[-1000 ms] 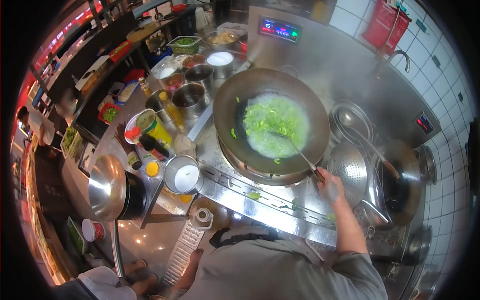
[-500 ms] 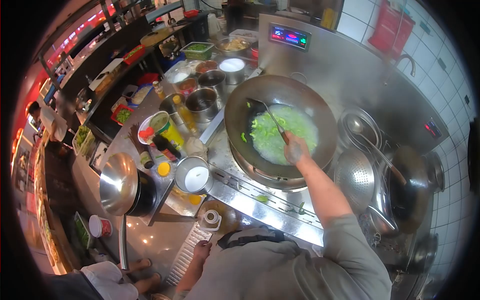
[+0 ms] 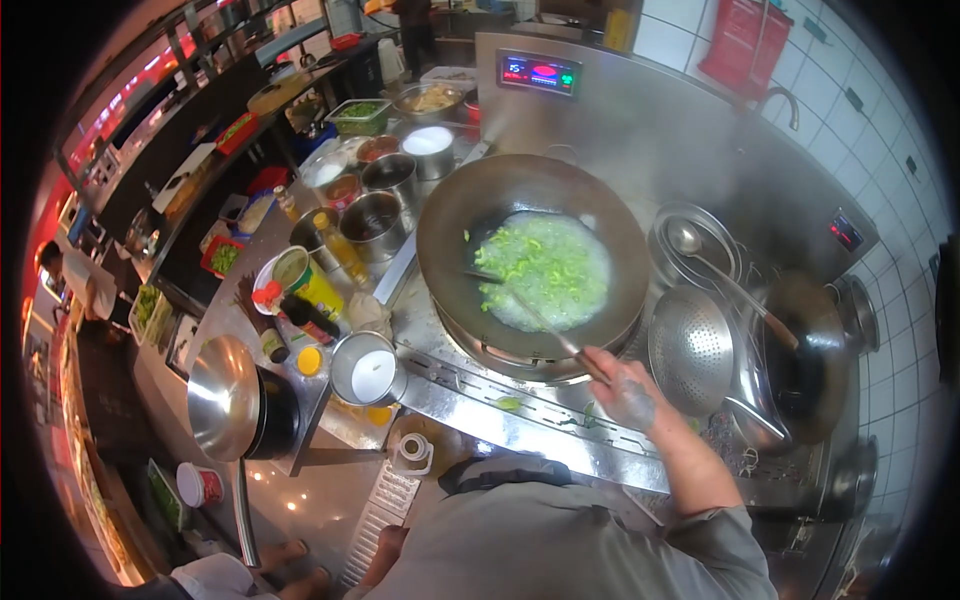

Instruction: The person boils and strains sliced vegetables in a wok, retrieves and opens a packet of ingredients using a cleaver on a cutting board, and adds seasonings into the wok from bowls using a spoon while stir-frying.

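My right hand (image 3: 622, 388) is closed around the handle of a wok spatula (image 3: 535, 312). The spatula's head dips to the left side of a large wok (image 3: 450, 215) on the stove. Chopped green vegetables (image 3: 540, 255) float in cloudy, bubbling liquid in the wok. My left hand (image 3: 392, 540) hangs low beside my body, above a ribbed metal strip on the floor; its fingers cannot be made out.
A perforated strainer (image 3: 690, 350) and a long-handled ladle (image 3: 685, 236) lie right of the wok. Left stand a metal pot with white contents (image 3: 370, 372), an oil bottle (image 3: 340, 250) and a steel pan (image 3: 225, 395). Another person (image 3: 85, 275) is at far left.
My right hand has drawn back toward my body and right, sweeping the spatula lower in the wok. The vegetables are more spread out. My left hand has dropped lower. The view has shifted.
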A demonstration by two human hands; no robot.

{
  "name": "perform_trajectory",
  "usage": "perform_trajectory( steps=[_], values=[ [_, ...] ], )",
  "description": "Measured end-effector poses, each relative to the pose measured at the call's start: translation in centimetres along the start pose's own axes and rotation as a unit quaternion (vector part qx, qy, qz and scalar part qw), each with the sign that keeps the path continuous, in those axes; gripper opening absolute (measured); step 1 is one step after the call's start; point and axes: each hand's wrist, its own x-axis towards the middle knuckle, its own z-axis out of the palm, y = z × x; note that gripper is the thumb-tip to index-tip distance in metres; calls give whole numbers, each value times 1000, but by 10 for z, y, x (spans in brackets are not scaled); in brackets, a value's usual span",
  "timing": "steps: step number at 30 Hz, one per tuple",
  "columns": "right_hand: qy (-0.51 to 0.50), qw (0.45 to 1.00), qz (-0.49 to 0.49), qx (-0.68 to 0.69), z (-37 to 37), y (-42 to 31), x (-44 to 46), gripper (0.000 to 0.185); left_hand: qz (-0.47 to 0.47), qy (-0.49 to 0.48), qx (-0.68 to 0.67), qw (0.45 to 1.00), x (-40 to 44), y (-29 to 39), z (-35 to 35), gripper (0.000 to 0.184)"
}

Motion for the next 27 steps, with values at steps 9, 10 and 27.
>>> perform_trajectory(
  steps=[9, 10, 27],
  values=[
    [99, 991, 58, 67, 23, 55, 5, 45, -115, 68, -433, 891, 25, 181, -111, 24],
    [124, 987, 61, 84, 19, 59, 3, 45, -112, 79, -465, 875, 25, 188, -111, 19],
    [163, 907, 334, -196, -21, 343, -113, 46, -120, -18, -60, 991, -51, 126, -67, 42]
  ],
)
